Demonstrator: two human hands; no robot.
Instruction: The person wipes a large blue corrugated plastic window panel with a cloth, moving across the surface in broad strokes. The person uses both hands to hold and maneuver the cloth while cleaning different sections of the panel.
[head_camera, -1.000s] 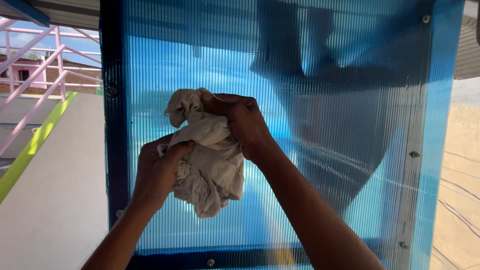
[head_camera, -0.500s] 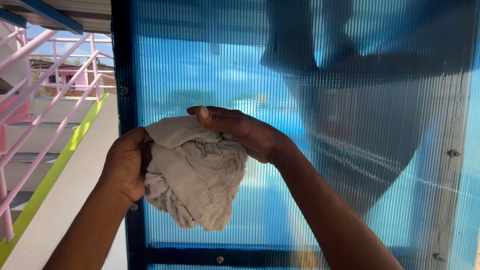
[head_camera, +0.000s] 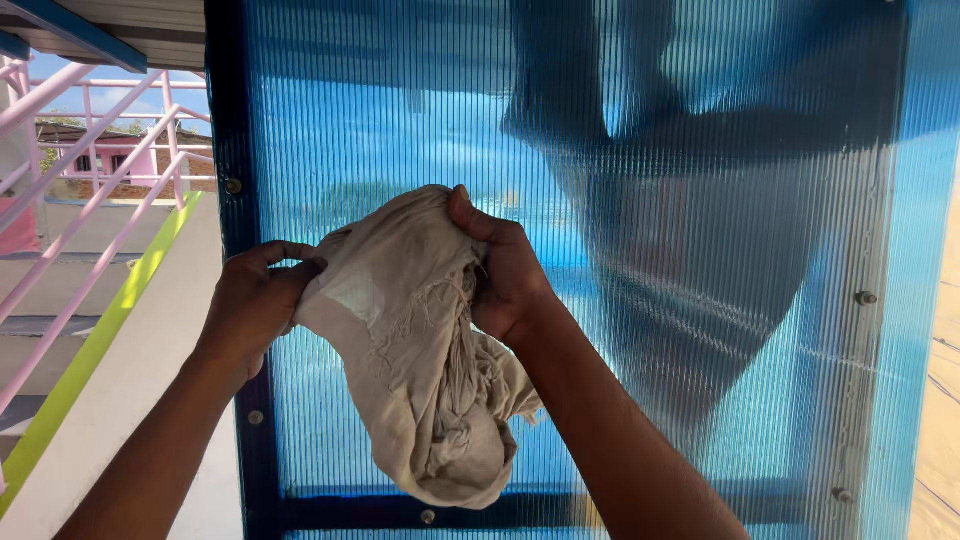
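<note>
Head view: both hands hold a beige rag (head_camera: 415, 350) up in front of a ribbed blue plastic panel (head_camera: 700, 300). The left hand (head_camera: 250, 305) grips the rag's left edge, fingers curled over the cloth, beside the dark blue frame (head_camera: 228, 200) along the panel's left edge. The right hand (head_camera: 505, 270) is clamped on the bunched top of the rag, thumb up, fingers buried in the folds. The rag hangs between the two hands and droops in a heavy fold almost to the dark bar (head_camera: 520, 510) along the panel's bottom edge. Whether the cloth touches the panel cannot be told.

Half a second ago the hands sat close together with the rag balled between them. Now they are farther apart, and the cloth is drawn out into a long, loose drape with a flat stretch showing near the left hand. A second ago it was an even tighter wad, with the right hand on top. So the rag is being opened and regripped, judged as getting a fresh face of cloth ready rather than working it against the panel at this moment.

The view has also shifted: the pink railing (head_camera: 90, 170) and the yellow-green strip (head_camera: 100, 340) on the left stay in sight, while screws (head_camera: 866, 298) on the panel's right edge show again.
</note>
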